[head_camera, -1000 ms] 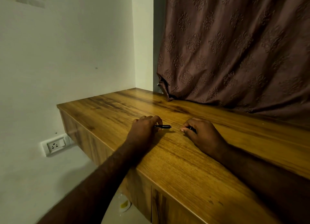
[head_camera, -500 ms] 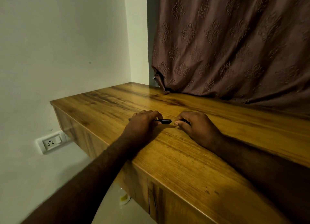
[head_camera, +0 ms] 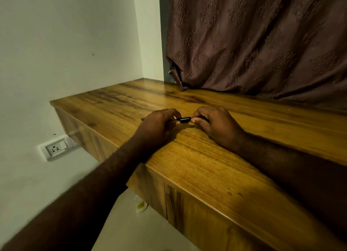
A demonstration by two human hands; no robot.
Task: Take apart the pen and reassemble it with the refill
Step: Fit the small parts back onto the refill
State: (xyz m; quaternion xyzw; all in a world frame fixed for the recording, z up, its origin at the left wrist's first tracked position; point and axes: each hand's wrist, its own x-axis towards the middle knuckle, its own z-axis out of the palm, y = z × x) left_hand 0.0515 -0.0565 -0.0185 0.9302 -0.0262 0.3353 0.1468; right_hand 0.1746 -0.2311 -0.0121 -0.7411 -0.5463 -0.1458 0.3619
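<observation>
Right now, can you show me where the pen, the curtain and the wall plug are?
pen (head_camera: pixel 183 119), head view, the black barrel showing between the two hands.
curtain (head_camera: pixel 262 40), head view, middle of the patterned cloth.
wall plug (head_camera: pixel 54 149), head view, the socket holes.

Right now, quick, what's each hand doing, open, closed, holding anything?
Left hand: closed on the black pen piece.
Right hand: closed on another dark pen part, mostly hidden by its fingers.
</observation>
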